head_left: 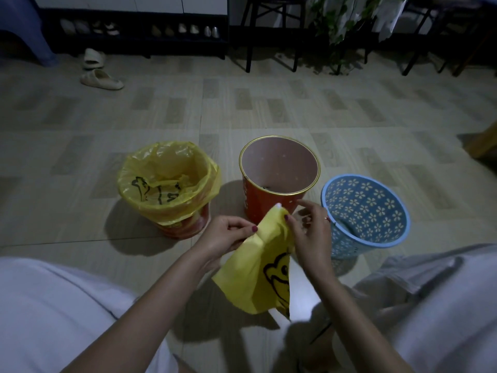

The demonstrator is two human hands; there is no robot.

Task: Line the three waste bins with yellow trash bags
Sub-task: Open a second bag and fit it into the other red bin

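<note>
Three waste bins stand in a row on the tiled floor. The left bin (pixel 185 227) holds a yellow bag (pixel 166 181) folded over its rim. The middle red bin (pixel 269 205) with a gold rim is bare inside. The blue flower-pattern bin (pixel 368 208) on the right leans toward me and is bare too. A folded yellow trash bag (pixel 255 275) with a black cartoon print hangs in front of the red bin. My left hand (pixel 228 235) pinches its upper left edge. My right hand (pixel 309 230) grips its top corner, fingers working at the opening.
Pale slippers (pixel 100 79) lie on the floor at the far left by a low shoe rack (pixel 139 30). Black chair legs (pixel 250 44) and a leafy plant (pixel 338 25) stand at the back. My knees in light trousers fill both lower corners.
</note>
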